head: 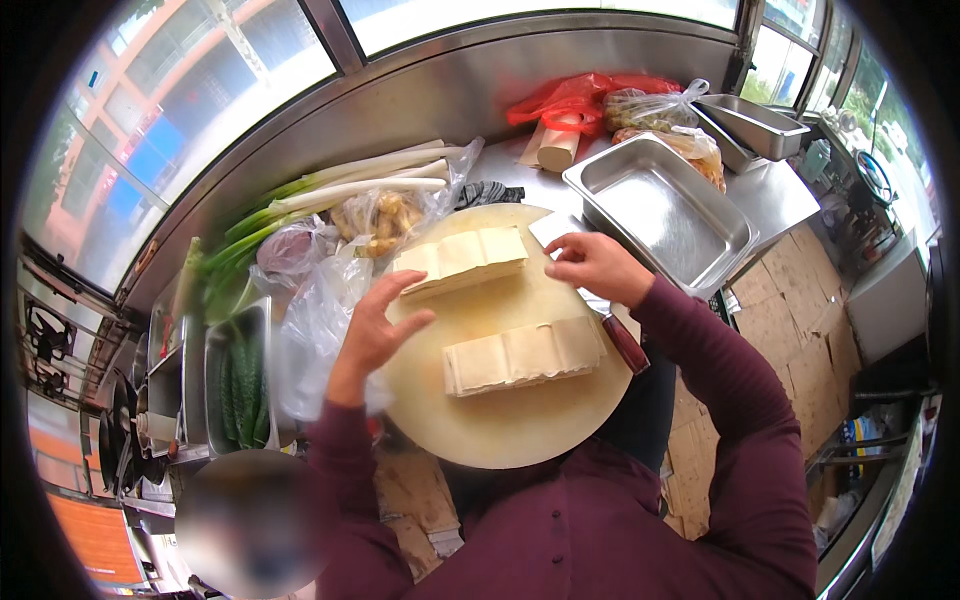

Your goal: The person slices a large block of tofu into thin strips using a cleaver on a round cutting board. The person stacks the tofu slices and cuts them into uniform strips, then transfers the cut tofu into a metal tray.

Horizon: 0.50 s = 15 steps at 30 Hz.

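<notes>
Two stacks of folded tofu sheets lie on a round, pale cutting board. The far stack [465, 259] is at the board's back, and the near stack [521, 356] is closer to my body. My left hand [382, 319] has its thumb and fingers spread, with fingertips at the left end of the far stack; whether they touch it, I cannot tell. Over the board's right edge hovers my right hand [592, 262], fingers loosely curled and nothing visible in them. Below it rests a cleaver [625, 343] with a reddish-brown handle, its blade partly hidden by that hand.
A steel pan [664, 202] stands at the right. Behind it are bagged foods [649, 109] and a red plastic bag [570, 97]. Scallions [360, 180], bagged ginger [386, 217], a clear plastic bag [319, 337] and a tray of cucumbers [244, 390] lie left.
</notes>
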Tool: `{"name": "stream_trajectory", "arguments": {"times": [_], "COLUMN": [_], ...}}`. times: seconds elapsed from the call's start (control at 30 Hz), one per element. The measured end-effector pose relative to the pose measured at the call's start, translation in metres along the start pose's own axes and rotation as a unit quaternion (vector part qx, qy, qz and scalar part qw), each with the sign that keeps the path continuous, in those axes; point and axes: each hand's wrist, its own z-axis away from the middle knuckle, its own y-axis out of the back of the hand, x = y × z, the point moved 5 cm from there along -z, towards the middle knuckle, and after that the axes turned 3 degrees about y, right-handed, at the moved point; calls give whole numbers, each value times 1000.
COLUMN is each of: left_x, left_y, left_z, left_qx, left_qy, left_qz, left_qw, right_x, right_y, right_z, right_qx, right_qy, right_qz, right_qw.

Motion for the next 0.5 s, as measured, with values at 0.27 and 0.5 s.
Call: {"name": "stream_trajectory", "arguments": {"times": [0.27,0.5], "left_x": [25,5], "left_y": [-52,-82], "left_z": [25,22], "left_qx": [-140,-165], "left_qy": [48,131], "left_qz": [25,36], "left_qw": [989,977], "right_x": [-3,3], "right_y": [-4,-67], "right_z": [114,193], "right_qx": [66,132], "right_qy": [-56,-140], "right_qz": [-157,-323], "right_qw": [984,927]}}
